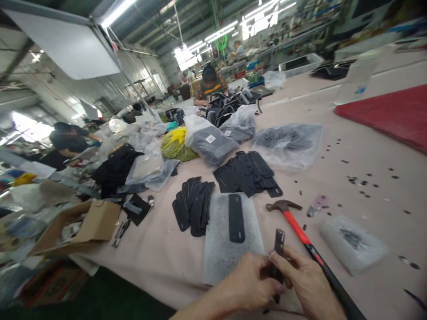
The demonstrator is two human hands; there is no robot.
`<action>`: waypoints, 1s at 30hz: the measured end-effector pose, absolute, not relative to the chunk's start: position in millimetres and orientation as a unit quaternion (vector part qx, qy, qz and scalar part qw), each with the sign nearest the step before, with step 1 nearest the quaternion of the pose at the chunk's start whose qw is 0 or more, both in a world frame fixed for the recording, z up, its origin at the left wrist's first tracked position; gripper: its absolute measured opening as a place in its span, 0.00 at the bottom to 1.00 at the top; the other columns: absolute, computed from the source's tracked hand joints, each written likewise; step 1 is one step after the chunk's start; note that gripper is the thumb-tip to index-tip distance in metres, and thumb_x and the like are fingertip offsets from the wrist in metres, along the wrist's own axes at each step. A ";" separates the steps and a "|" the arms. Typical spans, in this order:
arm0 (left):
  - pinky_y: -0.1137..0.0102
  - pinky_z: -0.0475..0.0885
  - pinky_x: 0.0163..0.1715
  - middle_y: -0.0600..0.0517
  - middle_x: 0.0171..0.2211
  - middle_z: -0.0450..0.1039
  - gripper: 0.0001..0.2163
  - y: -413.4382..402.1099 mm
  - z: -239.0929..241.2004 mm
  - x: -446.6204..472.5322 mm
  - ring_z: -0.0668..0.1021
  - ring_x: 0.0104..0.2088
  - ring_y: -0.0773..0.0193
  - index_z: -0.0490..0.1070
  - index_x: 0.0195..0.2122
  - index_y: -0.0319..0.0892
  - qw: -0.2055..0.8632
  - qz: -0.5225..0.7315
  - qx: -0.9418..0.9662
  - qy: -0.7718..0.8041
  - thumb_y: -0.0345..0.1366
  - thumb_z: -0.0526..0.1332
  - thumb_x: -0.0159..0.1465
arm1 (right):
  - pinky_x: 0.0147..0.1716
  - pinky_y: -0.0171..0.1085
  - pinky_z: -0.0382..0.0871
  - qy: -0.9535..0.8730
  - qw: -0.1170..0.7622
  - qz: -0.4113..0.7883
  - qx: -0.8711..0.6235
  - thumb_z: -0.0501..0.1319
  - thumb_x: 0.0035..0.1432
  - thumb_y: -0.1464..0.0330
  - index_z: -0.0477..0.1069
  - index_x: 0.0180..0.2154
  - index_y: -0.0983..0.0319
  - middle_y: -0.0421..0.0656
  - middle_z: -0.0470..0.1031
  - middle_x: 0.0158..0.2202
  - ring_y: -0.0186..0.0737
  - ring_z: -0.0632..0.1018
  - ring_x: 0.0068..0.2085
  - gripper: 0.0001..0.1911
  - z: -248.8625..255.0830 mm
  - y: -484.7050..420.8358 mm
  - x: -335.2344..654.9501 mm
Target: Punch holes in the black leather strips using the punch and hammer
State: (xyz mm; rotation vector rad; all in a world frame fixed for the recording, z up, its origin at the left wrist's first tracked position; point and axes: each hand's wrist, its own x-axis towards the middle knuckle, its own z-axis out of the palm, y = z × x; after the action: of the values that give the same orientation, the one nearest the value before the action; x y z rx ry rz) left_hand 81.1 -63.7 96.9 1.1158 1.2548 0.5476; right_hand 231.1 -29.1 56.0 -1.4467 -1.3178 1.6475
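A dark metal punch (pixel 279 240) stands nearly upright between my hands, its flat top showing. My right hand (pixel 305 278) grips its shaft with thumb and fingers. Closed around the lower part is my left hand (pixel 248 280), whose fingers partly hide the punch's tip. Just beyond them, a black strap piece (pixel 236 218) with a small slot near each end lies on a pale grey board (pixel 220 258). To the right of my hands rests a claw hammer (pixel 298 229) with a red and black handle.
Stacks of black strap pieces (pixel 193 206) and wider pieces (pixel 245 173) lie past the board. A wrapped white block (pixel 353 244), a pink-handled small tool (pixel 317 205) and scattered dark bits are at right. A cardboard box (pixel 100 224) stands left; a co-worker (pixel 210 84) sits across.
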 end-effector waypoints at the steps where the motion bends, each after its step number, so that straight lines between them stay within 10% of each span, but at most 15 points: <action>1: 0.74 0.67 0.34 0.53 0.33 0.75 0.14 -67.2 96.1 77.1 0.73 0.33 0.67 0.77 0.41 0.35 0.624 0.265 0.482 0.554 0.28 0.59 0.54 | 0.22 0.33 0.59 -0.515 0.287 0.613 -0.525 0.62 0.47 0.49 0.71 0.26 0.61 0.37 0.65 0.20 0.34 0.65 0.23 0.20 59.8 -27.3 220.8; 8: 0.73 0.68 0.35 0.52 0.32 0.76 0.13 -86.6 88.5 36.7 0.74 0.34 0.64 0.77 0.39 0.34 0.576 0.397 0.427 0.573 0.27 0.58 0.54 | 0.25 0.33 0.59 -0.598 0.254 0.582 -0.490 0.61 0.48 0.54 0.65 0.19 0.61 0.36 0.62 0.19 0.35 0.65 0.25 0.18 75.5 -24.8 152.2; 18: 0.72 0.71 0.32 0.51 0.30 0.76 0.11 -98.7 55.3 -27.3 0.77 0.31 0.63 0.72 0.36 0.37 0.565 0.522 0.260 0.584 0.32 0.64 0.51 | 0.47 0.40 0.64 -0.746 0.193 0.337 -0.541 0.57 0.56 0.60 0.73 0.42 0.64 0.49 0.75 0.43 0.46 0.74 0.46 0.17 55.2 8.0 135.5; 30: 0.69 0.77 0.32 0.50 0.33 0.78 0.11 -86.2 10.2 -47.8 0.80 0.32 0.60 0.71 0.40 0.39 0.424 0.547 0.333 0.641 0.38 0.62 0.57 | 0.38 0.40 0.66 -0.753 -0.009 0.141 -0.643 0.65 0.49 0.50 0.69 0.44 0.67 0.56 0.75 0.42 0.52 0.77 0.43 0.29 69.5 51.5 100.9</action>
State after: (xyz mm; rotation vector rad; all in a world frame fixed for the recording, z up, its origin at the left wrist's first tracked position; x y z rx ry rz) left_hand -47.8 -86.2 10.2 0.8321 1.6051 1.3676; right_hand 100.9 51.5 69.5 -2.0323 -2.3783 0.4460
